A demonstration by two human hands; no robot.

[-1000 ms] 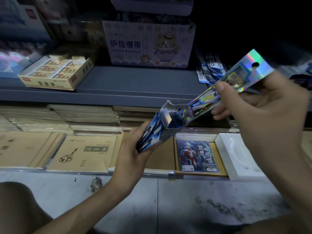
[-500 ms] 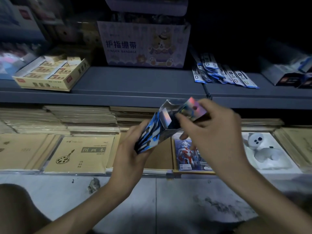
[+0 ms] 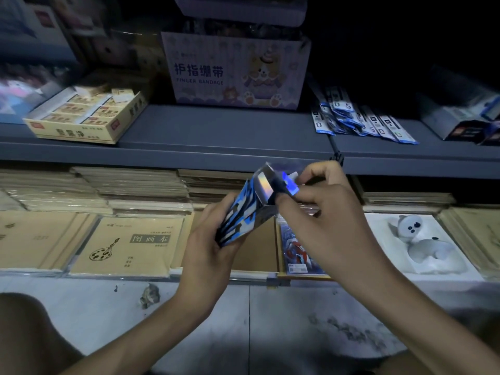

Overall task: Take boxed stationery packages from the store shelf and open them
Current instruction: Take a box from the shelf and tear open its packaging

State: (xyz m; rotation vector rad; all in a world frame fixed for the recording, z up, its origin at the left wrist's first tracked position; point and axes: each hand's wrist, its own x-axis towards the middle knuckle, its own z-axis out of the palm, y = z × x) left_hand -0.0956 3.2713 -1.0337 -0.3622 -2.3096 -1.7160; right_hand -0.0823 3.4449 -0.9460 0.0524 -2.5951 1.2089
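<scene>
Before the shelf [image 3: 189,155], blue box [image 3: 243,215] lying 7-to-1 o'clock, mouth toward 1, left hand [image 3: 208,253] gripping it, right hand [image 3: 324,220] pinching its tab [image 3: 286,185].

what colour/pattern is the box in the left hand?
The box has a jagged blue, black and white print; its flap is shiny holographic. Head view.

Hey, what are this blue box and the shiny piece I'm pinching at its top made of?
Box, gripped by the left hand: likely thin glossy printed card; its open flap folds crisply and has a rainbow foil sheen. Shiny piece, pinched by the right hand: probably foil-laminated card or plastic; it glints bright blue, but it is mostly hidden.
</scene>
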